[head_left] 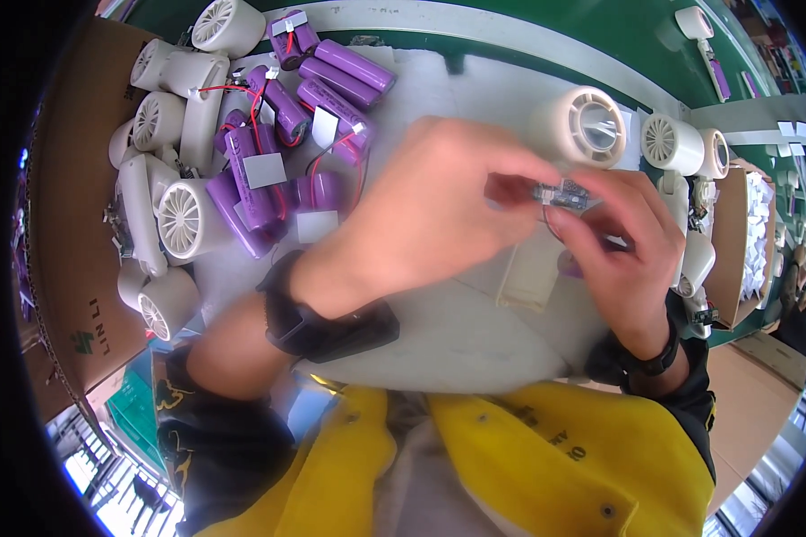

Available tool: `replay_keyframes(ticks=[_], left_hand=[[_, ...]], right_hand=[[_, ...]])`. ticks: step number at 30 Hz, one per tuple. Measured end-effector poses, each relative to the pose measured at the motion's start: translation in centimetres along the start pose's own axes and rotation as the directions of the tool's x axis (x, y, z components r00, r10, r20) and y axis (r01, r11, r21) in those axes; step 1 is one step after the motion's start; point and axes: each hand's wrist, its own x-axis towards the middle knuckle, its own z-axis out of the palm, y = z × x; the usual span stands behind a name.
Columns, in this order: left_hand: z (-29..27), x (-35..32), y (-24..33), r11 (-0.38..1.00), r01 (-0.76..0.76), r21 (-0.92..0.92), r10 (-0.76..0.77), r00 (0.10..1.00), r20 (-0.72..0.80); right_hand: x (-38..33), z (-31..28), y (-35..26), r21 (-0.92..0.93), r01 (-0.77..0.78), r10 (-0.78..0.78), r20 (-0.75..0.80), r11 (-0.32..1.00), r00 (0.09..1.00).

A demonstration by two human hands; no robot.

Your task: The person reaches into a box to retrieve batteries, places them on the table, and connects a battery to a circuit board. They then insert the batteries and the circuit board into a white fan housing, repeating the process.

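Observation:
A small circuit board (pixel 568 195) with a pale connector at its left end is held up over the worktop between my two hands. My left hand (pixel 452 197) pinches at the connector end, its fingertips partly hidden. From the other side, my right hand (pixel 625 237) grips the board between thumb and fingers. Just behind them lies a white handheld fan (pixel 584 125), its round head towards the back; the cream handle part (pixel 524 273) shows below my hands. A bit of purple peeks out beneath my right hand, mostly covered.
Left of my hands lie several purple battery packs (pixel 349 76) with red and black wires. White fan bodies (pixel 184 219) are heaped beside a cardboard box (pixel 85 206). At right stand more fan bodies (pixel 672 143) and a carton of white pieces (pixel 752 237).

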Motion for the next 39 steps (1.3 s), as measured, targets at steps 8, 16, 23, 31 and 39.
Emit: replay_keyframes(ticks=[8,16,23,31,39], left_hand=[[-0.08,-0.16,0.27,1.000,0.002,0.014,-0.002,1.000,0.000],[0.10,-0.21,0.14,0.995,-0.070,0.068,0.070,0.998,-0.005],[0.29,-0.01,-0.07,0.956,-0.209,0.207,0.223,0.974,-0.045],[0.26,0.15,0.05,0.918,-0.259,0.299,0.284,0.958,-0.042],[-0.16,-0.02,0.06,0.957,-0.167,0.239,0.169,0.986,0.012]], right_hand=[[-0.29,-0.69,0.06,-0.046,-0.016,0.020,0.081,0.999,0.997],[-0.20,-0.27,0.17,-0.035,-0.008,0.009,0.020,0.999,1.000],[-0.02,-0.17,0.20,-0.034,0.017,-0.017,0.009,0.999,1.000],[-0.17,-0.23,0.24,-0.046,0.001,0.001,0.024,0.999,1.000],[0.14,-0.56,-0.42,0.099,-0.185,0.176,0.095,0.978,0.980]])
